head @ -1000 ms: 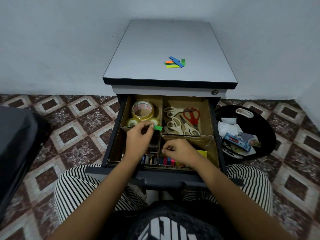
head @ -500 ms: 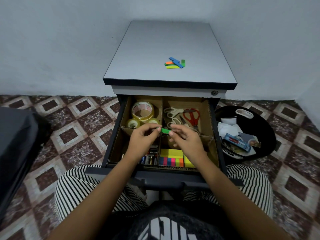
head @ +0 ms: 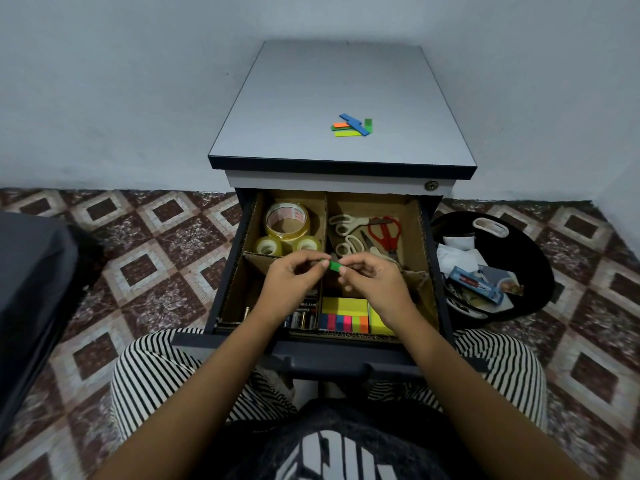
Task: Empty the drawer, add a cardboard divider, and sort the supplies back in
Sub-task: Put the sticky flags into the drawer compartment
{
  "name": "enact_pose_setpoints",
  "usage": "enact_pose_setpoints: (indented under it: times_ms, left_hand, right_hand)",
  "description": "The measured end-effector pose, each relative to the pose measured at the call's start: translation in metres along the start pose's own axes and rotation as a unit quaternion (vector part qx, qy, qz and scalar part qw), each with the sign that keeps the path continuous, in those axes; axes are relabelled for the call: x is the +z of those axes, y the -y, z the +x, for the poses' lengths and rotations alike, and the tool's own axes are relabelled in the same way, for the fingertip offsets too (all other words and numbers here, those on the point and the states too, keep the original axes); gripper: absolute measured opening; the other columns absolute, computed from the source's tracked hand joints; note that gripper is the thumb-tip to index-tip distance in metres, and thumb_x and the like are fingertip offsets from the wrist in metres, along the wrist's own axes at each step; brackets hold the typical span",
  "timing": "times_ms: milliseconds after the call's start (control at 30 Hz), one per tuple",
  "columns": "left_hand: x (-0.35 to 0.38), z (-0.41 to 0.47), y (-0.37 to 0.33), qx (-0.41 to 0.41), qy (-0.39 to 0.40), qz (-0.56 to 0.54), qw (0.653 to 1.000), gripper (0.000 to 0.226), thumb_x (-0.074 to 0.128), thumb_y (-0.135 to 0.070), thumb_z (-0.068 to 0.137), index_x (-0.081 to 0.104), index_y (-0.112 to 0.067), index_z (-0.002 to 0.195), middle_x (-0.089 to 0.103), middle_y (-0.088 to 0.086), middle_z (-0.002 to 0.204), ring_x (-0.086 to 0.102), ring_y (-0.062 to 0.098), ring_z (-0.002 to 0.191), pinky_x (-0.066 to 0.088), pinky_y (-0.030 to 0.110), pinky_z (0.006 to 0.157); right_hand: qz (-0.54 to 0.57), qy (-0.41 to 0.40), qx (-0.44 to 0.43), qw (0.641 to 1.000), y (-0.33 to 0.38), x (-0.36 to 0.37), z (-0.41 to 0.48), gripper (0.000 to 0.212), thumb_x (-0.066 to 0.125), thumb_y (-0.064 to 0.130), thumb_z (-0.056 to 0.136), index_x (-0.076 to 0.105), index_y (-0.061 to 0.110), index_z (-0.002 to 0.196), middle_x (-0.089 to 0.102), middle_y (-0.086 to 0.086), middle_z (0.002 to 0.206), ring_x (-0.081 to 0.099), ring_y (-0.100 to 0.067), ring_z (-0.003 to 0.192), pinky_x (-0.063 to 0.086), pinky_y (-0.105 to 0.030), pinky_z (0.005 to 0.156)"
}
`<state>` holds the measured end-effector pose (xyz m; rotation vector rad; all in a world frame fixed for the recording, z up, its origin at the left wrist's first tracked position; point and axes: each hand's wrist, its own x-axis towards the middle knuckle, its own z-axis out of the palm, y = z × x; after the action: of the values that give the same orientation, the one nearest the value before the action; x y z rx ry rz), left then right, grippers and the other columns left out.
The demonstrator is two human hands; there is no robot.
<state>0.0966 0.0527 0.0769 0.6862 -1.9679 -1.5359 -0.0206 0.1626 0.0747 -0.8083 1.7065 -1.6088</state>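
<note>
Home office corner, floor level.
I'm sat on patterned brown-and-white floor tiles (head: 156, 244) facing a small grey pedestal cabinet (head: 341, 81) with a key lock (head: 431, 185), backed against a bare painted wall (head: 121, 81). Its drawer (head: 311, 353) holds stationery: tape rolls (head: 286, 220), scissors (head: 382, 232), sticky notes (head: 344, 306) in cardboard divider (head: 326, 216) bays. Round black tray (head: 535, 261) of odds and ends sits beside it.

Soft, cool, rather dim light falls from overhead. The wall (head: 121, 81) reads blue-grey and the cabinet top (head: 329, 81) is evenly lit and matte. Its overhang shades the back of the drawer (head: 424, 244), and the black bin (head: 535, 258) sinks into darkness. The centre is sharp: the green flag pad (head: 334, 266), pinched between the left hand (head: 291, 282) and the right hand (head: 375, 282), looks crisp. Wide-angle distortion bows the floor tiles (head: 156, 244), which smear towards the frame edges.
</note>
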Motion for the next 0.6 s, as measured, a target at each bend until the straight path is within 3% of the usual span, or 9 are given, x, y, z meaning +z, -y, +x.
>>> enact_pose_setpoints:
  times_ms: [100, 200, 367, 433, 600]
  left_hand:
    - [-0.001, 0.0, -0.001, -0.017, -0.021, -0.003, 1.0, 0.018, 0.061, -0.01, 0.089, 0.067, -0.025, 0.096, 0.066, -0.007, 0.09, 0.061, 0.004, 0.086, 0.05, 0.021, 0.079]
    - [-0.01, 0.006, -0.006, 0.001, -0.061, 0.069, 0.996, 0.018, 0.055, -0.015, 0.093, 0.065, -0.024, 0.104, 0.064, -0.013, 0.097, 0.061, 0.007, 0.095, 0.052, 0.028, 0.084]
    - [-0.038, 0.023, -0.008, 0.03, -0.132, 0.195, 0.972, 0.022, 0.051, -0.016, 0.095, 0.065, -0.013, 0.111, 0.064, 0.001, 0.107, 0.059, 0.015, 0.098, 0.051, 0.033, 0.085]
    - [-0.051, 0.028, 0.0, 0.032, -0.142, 0.284, 0.948, 0.023, 0.051, -0.017, 0.094, 0.065, -0.011, 0.111, 0.061, 0.005, 0.112, 0.056, 0.018, 0.103, 0.047, 0.034, 0.089]
    - [-0.067, 0.03, 0.024, -0.045, -0.094, 0.419, 0.902, 0.035, 0.053, -0.027, 0.092, 0.058, -0.016, 0.124, 0.042, 0.009, 0.141, 0.036, 0.026, 0.132, 0.03, 0.052, 0.109]
  right_hand:
    - [-0.01, -0.011, -0.002, 1.0, 0.0, -0.001, 0.0, 0.02, 0.06, -0.002, 0.087, 0.065, 0.018, 0.086, 0.063, -0.001, 0.08, 0.063, -0.001, 0.064, 0.052, -0.016, 0.059]
    - [-0.012, -0.014, 0.003, 1.0, 0.0, -0.003, 0.0, 0.019, 0.059, -0.001, 0.088, 0.064, 0.018, 0.085, 0.063, -0.002, 0.08, 0.062, -0.002, 0.063, 0.051, -0.017, 0.057]
    - [-0.007, 0.096, 0.056, 0.994, 0.002, -0.006, -0.001, 0.02, 0.058, -0.004, 0.087, 0.064, 0.014, 0.081, 0.061, -0.003, 0.073, 0.061, -0.005, 0.061, 0.05, -0.02, 0.057]
    - [-0.055, 0.127, 0.065, 0.988, 0.002, -0.008, -0.003, 0.021, 0.06, -0.001, 0.086, 0.065, 0.017, 0.079, 0.061, -0.002, 0.073, 0.059, -0.005, 0.062, 0.049, -0.02, 0.059]
    - [-0.265, 0.19, 0.079, 0.942, -0.005, -0.011, -0.002, 0.018, 0.063, 0.007, 0.083, 0.068, 0.024, 0.076, 0.062, 0.002, 0.071, 0.051, -0.005, 0.058, 0.043, -0.021, 0.06]
